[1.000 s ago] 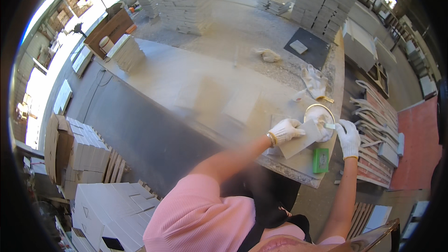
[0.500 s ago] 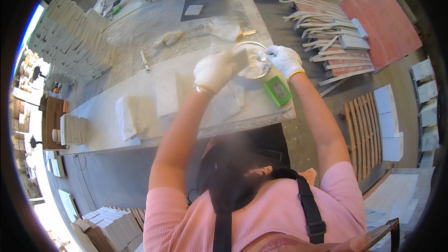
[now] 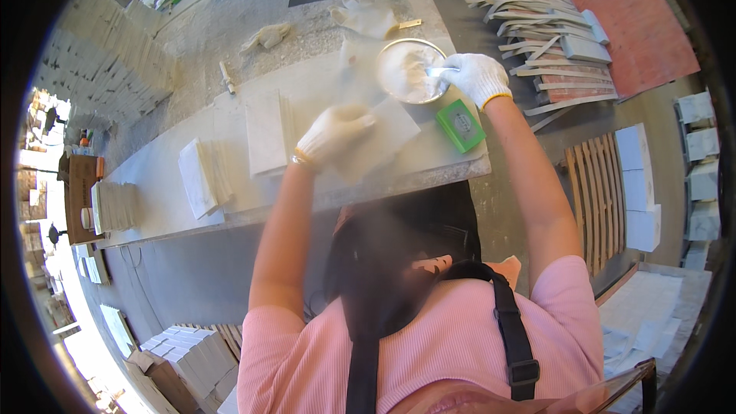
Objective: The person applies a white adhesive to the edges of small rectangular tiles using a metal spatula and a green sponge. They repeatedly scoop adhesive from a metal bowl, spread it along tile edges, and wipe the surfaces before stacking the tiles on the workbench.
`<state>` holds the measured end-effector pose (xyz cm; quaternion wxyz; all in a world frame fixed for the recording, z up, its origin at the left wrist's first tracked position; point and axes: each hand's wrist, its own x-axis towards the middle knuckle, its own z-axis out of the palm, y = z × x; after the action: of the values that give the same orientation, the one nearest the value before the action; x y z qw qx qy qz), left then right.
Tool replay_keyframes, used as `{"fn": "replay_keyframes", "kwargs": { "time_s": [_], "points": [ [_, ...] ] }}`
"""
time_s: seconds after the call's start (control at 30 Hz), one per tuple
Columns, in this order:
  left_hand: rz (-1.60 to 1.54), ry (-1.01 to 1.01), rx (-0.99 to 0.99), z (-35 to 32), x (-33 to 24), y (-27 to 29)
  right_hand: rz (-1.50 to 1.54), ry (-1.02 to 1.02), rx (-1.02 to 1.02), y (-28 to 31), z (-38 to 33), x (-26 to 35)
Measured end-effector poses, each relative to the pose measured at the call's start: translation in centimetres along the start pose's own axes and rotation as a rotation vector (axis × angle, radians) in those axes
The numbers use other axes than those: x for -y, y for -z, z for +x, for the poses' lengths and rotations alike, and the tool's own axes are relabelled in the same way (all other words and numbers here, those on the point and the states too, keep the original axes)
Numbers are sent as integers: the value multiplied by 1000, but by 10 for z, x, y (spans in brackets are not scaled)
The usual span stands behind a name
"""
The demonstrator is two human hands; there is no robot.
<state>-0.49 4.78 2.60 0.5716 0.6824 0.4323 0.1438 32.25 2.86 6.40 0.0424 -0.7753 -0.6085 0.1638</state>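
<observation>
My right hand (image 3: 477,79), in a white knit glove, is closed on a pale flat-bladed tool (image 3: 438,72), at the right rim of a round bowl. White paste (image 3: 410,69) fills much of that bowl (image 3: 389,94). My left hand (image 3: 335,134), gloved alike, hovers over the table by a white tile (image 3: 395,132). Motion blurs its fingers, and whether it holds anything does not show. Just right of the tile lies a green block (image 3: 461,126) with a grey top. Left of my left hand stand white tiles (image 3: 266,138) in a stack.
More tiles (image 3: 201,180) and a tall tile stack (image 3: 103,54) line the table's left. Beyond the bowl lie a loose glove (image 3: 366,17), a crumpled cloth (image 3: 265,37) and a slim tool (image 3: 227,77). Strapping-like strips (image 3: 529,38) and a wooden pallet (image 3: 596,203) are at the right.
My left hand has moved left and nearer me, away from the bowl; the dark flat piece at its fingers no longer shows. My right hand has shifted slightly right, exposing the pale tool.
</observation>
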Motion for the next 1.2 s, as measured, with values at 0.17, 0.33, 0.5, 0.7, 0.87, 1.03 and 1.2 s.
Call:
{"fn": "replay_keyframes", "kwargs": {
  "time_s": [0.17,0.33,0.5,0.7,0.87,1.03,1.2],
  "points": [
    [35,-2,75,-3,2,-6,-123,-18,-24,-5,1,12],
    [127,-16,94,3,5,-18,-122,-84,-134,7,-20,9],
    [197,-1,91,2,17,-26,435,67,-283,10,-79,-48],
    [89,57,92,-26,24,-24,615,131,-279,-64,-140,-65],
    [61,78,21,-58,20,-4,312,153,-398,-102,-146,-35],
    [-82,113,-119,-101,17,9,210,214,-456,-112,-149,-18],
    [-141,140,-237,-137,30,10,386,316,-547,-120,-151,-8]
  ]
}}
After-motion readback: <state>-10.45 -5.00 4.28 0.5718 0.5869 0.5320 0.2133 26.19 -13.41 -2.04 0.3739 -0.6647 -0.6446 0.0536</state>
